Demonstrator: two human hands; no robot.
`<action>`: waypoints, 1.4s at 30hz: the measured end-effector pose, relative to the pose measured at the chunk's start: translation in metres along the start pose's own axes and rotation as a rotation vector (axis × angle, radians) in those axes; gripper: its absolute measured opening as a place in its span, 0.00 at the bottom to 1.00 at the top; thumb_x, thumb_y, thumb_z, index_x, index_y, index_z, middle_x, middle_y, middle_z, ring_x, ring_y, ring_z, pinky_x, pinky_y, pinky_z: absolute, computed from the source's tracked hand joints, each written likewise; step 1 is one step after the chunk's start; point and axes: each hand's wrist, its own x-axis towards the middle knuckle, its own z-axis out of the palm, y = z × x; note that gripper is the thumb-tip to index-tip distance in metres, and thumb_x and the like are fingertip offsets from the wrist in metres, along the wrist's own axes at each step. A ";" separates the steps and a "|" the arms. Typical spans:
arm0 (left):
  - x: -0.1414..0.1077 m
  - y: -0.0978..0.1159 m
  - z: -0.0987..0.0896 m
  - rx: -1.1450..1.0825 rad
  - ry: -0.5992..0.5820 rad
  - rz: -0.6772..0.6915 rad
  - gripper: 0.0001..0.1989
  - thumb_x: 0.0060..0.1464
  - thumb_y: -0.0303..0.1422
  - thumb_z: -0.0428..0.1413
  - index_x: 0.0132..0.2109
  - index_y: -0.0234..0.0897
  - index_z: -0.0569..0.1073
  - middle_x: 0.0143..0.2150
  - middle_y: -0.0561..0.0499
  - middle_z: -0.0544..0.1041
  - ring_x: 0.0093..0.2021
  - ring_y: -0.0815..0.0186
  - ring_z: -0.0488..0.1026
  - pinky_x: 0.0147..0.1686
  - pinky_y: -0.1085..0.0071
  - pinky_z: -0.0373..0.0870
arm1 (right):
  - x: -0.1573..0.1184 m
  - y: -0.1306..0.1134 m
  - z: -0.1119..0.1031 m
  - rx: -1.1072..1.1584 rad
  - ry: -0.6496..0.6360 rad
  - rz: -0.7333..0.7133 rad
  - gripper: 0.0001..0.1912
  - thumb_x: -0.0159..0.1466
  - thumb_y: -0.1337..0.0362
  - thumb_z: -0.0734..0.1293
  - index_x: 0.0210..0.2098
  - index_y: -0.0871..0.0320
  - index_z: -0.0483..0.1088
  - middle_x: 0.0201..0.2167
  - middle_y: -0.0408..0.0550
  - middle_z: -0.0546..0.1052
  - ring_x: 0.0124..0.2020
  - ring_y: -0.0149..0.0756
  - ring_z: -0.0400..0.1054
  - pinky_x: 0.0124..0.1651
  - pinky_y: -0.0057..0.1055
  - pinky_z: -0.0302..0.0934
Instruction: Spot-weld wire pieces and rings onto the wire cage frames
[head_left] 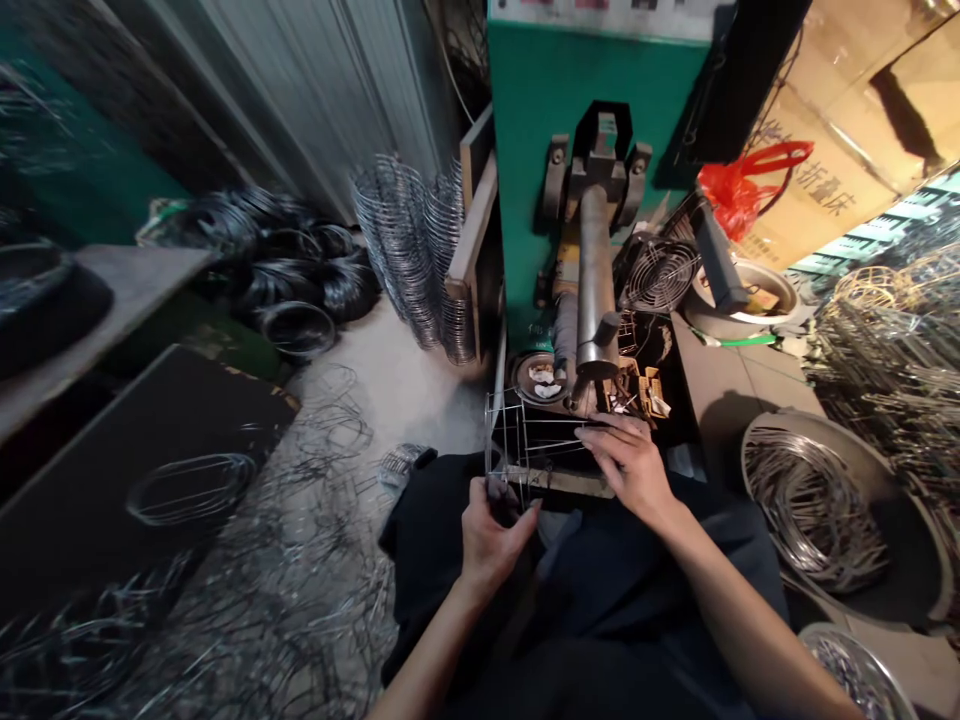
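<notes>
Welded wire frame [536, 450] was held upright between the two hands, just in front of the lower part of a green welding machine [540, 130] and above the person's dark clothing [600, 610]. Its near lower corner was clenched in the grip of the left hand [491, 540]. The right hand [628, 465] was laid across the frame's upper wires, with the fingers [600, 435] spread over them; whether that grip was clenched or merely resting could not be told. A wooden strip [559, 482] was seen beneath the frame.

A thick steel arm [596, 270] was mounted upright on the machine, close beyond the frame. Beside it, a round dish [536, 380] and small brass-coloured pieces [634, 395] were placed, and a cooling fan [658, 275] was fixed further back. A red plastic bag [739, 185] was seen against a cardboard carton [825, 180].

To the right, a wide round pan [795, 425] was filled with metal wire hoops [814, 510], and stacked wire cages [885, 340] were piled beyond it. To the left, upright stacks of wire rings [397, 240] and black wire coils [277, 255] were kept against the wall, while loose wire rings [300, 560] were strewn across the floor [390, 380].
</notes>
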 end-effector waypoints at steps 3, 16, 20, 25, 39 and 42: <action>0.006 -0.003 0.001 -0.006 0.005 0.018 0.22 0.48 0.36 0.68 0.35 0.42 0.60 0.28 0.58 0.66 0.27 0.70 0.65 0.29 0.74 0.65 | 0.010 0.001 0.002 0.025 0.037 0.003 0.11 0.73 0.67 0.63 0.50 0.53 0.76 0.44 0.49 0.82 0.55 0.44 0.72 0.56 0.44 0.59; 0.024 -0.004 -0.004 -0.038 0.010 0.043 0.21 0.49 0.37 0.67 0.36 0.41 0.60 0.30 0.57 0.68 0.28 0.70 0.67 0.30 0.75 0.66 | 0.028 0.006 0.001 -0.053 0.082 -0.065 0.10 0.74 0.65 0.63 0.49 0.51 0.77 0.45 0.47 0.82 0.53 0.42 0.73 0.53 0.42 0.54; 0.030 -0.003 -0.001 -0.040 0.005 0.053 0.21 0.49 0.37 0.67 0.36 0.41 0.60 0.30 0.58 0.68 0.27 0.71 0.67 0.30 0.75 0.66 | 0.032 0.006 0.005 -0.059 0.104 -0.057 0.10 0.74 0.65 0.64 0.49 0.51 0.77 0.44 0.46 0.82 0.52 0.42 0.73 0.51 0.41 0.53; 0.029 -0.002 0.001 -0.054 0.009 0.076 0.22 0.49 0.37 0.67 0.37 0.42 0.58 0.30 0.59 0.68 0.27 0.71 0.68 0.31 0.75 0.67 | 0.031 0.002 0.005 -0.038 0.163 0.024 0.07 0.73 0.61 0.65 0.44 0.53 0.76 0.42 0.47 0.82 0.49 0.43 0.74 0.50 0.40 0.54; 0.064 0.001 -0.002 0.010 -0.023 0.072 0.24 0.47 0.43 0.68 0.40 0.39 0.63 0.33 0.54 0.73 0.29 0.68 0.74 0.31 0.72 0.73 | 0.042 0.022 0.002 0.073 0.214 0.146 0.07 0.71 0.62 0.66 0.39 0.53 0.76 0.40 0.46 0.82 0.44 0.43 0.76 0.51 0.40 0.65; 0.061 -0.014 0.003 0.068 0.071 0.124 0.37 0.40 0.43 0.71 0.52 0.37 0.63 0.47 0.42 0.77 0.45 0.56 0.79 0.44 0.61 0.78 | 0.038 0.026 0.000 0.189 0.201 0.173 0.08 0.72 0.63 0.64 0.44 0.52 0.77 0.45 0.47 0.81 0.50 0.42 0.75 0.55 0.38 0.66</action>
